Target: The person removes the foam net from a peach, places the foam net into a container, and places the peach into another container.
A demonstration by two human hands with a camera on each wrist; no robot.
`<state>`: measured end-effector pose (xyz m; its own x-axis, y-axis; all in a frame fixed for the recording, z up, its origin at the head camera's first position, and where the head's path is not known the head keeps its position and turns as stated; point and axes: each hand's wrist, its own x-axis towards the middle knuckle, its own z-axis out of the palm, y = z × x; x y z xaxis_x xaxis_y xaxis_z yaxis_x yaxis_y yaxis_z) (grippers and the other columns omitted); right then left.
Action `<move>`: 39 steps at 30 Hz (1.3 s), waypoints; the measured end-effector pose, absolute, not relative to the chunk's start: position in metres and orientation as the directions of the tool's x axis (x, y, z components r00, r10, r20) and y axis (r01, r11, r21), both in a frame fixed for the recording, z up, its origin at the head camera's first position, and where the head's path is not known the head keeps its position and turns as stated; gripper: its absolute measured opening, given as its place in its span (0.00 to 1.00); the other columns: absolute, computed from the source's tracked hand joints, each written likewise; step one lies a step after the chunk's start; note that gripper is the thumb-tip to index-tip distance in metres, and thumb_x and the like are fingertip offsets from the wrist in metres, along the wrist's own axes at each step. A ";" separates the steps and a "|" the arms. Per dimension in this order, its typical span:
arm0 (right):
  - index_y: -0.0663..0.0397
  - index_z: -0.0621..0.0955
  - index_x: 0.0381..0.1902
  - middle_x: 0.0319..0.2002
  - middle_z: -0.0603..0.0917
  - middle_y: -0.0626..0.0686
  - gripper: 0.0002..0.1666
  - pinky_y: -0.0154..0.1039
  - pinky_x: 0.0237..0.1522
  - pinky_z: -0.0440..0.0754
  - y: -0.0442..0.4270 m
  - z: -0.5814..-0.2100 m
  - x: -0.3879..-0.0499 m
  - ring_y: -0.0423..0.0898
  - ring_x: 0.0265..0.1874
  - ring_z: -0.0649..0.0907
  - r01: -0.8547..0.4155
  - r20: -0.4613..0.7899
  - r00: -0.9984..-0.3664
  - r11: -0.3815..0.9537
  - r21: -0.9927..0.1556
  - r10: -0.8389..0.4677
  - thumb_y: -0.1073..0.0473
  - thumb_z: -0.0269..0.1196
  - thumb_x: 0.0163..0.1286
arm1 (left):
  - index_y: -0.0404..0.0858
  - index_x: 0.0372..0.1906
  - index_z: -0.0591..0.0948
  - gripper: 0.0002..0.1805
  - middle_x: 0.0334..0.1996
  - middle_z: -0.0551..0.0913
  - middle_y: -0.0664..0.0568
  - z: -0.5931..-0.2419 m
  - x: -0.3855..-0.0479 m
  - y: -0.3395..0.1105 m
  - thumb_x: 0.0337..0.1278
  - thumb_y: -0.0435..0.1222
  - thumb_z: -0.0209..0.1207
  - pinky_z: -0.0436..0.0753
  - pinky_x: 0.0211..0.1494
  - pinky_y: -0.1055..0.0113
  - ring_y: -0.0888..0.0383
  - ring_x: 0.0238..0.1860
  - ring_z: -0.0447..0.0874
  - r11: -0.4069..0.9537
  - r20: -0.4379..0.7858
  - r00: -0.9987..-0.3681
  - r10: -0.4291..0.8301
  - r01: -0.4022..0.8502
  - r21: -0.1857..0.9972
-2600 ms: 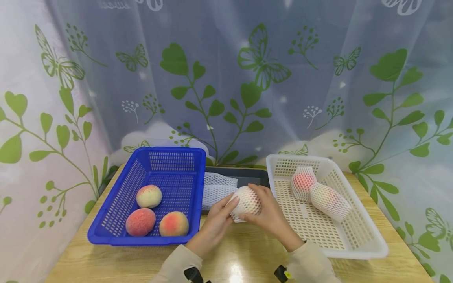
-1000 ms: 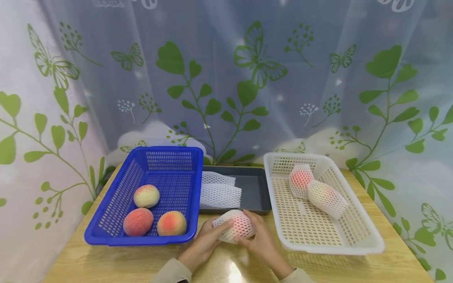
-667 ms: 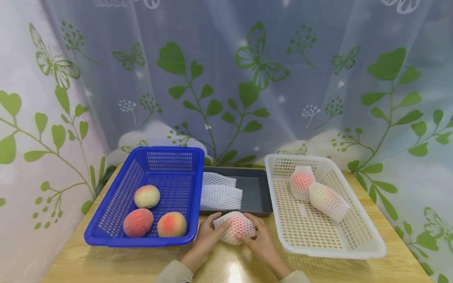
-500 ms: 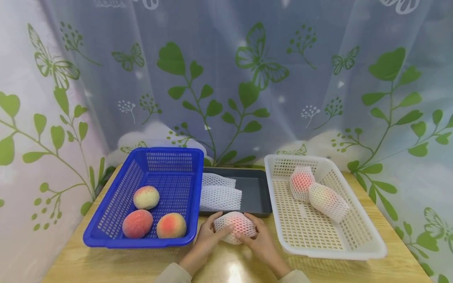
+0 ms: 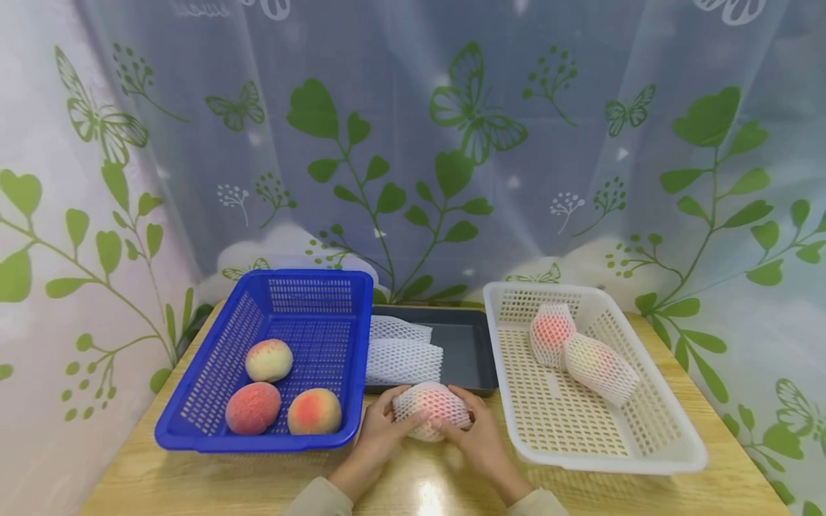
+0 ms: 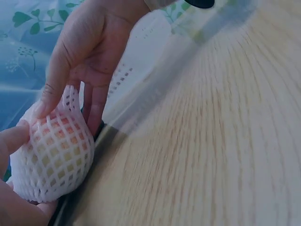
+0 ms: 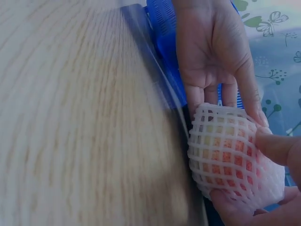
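Observation:
A peach in a white foam net sleeve (image 5: 431, 412) is held between both hands just in front of the dark tray. My left hand (image 5: 379, 436) grips its left end, thumb across the front. At the right end my right hand (image 5: 479, 437) holds it the same way, the two thumb tips close together. Red and yellow skin shows through the mesh in the left wrist view, where the netted peach (image 6: 56, 155) has a gathered end by the right hand (image 6: 89, 52). Fingers behind the fruit are partly hidden.
A blue basket (image 5: 258, 442) on the left holds three bare peaches. Foam net sleeves (image 5: 405, 360) lie flat in the dark tray (image 5: 464, 351) at the middle. On the right, a white basket (image 5: 561, 423) contains two netted peaches. A printed curtain hangs behind the wooden table (image 5: 193, 487).
Both hands have brought the netted peach down and nearer the person, from over the tray's front to before it. Over the last half second the hands and peach have risen only slightly.

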<state>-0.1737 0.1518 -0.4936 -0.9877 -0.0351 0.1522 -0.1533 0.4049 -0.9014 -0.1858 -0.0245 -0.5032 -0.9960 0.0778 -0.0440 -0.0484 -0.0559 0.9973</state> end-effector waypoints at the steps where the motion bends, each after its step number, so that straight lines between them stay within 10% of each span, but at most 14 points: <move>1: 0.63 0.74 0.61 0.56 0.75 0.68 0.36 0.36 0.42 0.80 0.152 -0.493 -0.174 0.55 0.46 0.80 -0.150 0.149 -0.988 0.400 -0.904 -0.032 0.62 0.72 0.54 | 0.28 0.62 0.70 0.34 0.57 0.75 0.34 -0.503 -0.186 -0.024 0.50 0.33 0.69 0.78 0.58 0.59 0.45 0.59 0.74 -0.057 -0.039 -0.996 0.078 -0.044 0.997; 20: 0.63 0.74 0.60 0.56 0.76 0.66 0.36 0.32 0.39 0.80 0.152 -0.496 -0.171 0.51 0.44 0.79 -0.144 0.142 -0.989 0.345 -0.927 -0.031 0.63 0.73 0.53 | 0.28 0.63 0.69 0.35 0.57 0.75 0.32 -0.500 -0.183 -0.027 0.49 0.33 0.69 0.80 0.55 0.58 0.44 0.56 0.77 -0.005 -0.048 -0.994 0.098 -0.049 0.999; 33: 0.60 0.74 0.61 0.60 0.73 0.65 0.34 0.44 0.51 0.78 0.153 -0.489 -0.168 0.59 0.55 0.76 -0.172 0.173 -0.984 0.402 -0.900 -0.034 0.61 0.71 0.57 | 0.25 0.62 0.69 0.34 0.53 0.77 0.32 -0.499 -0.184 -0.027 0.48 0.29 0.68 0.80 0.48 0.70 0.47 0.51 0.78 -0.021 0.027 -0.995 0.095 0.025 0.999; 39: 0.57 0.74 0.61 0.60 0.74 0.63 0.33 0.58 0.58 0.73 0.154 -0.483 -0.166 0.62 0.59 0.73 -0.177 0.186 -0.982 0.473 -0.863 -0.029 0.59 0.71 0.57 | 0.25 0.60 0.71 0.31 0.56 0.75 0.32 -0.495 -0.186 -0.026 0.50 0.29 0.67 0.78 0.57 0.58 0.43 0.56 0.76 0.028 0.079 -0.993 0.084 0.081 0.996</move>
<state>-0.1660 0.1540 -0.4828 -0.9821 -0.0288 0.1862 -0.1775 0.4734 -0.8628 -0.1857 -0.0256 -0.4947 -0.9934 0.0840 0.0786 0.0812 0.0276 0.9963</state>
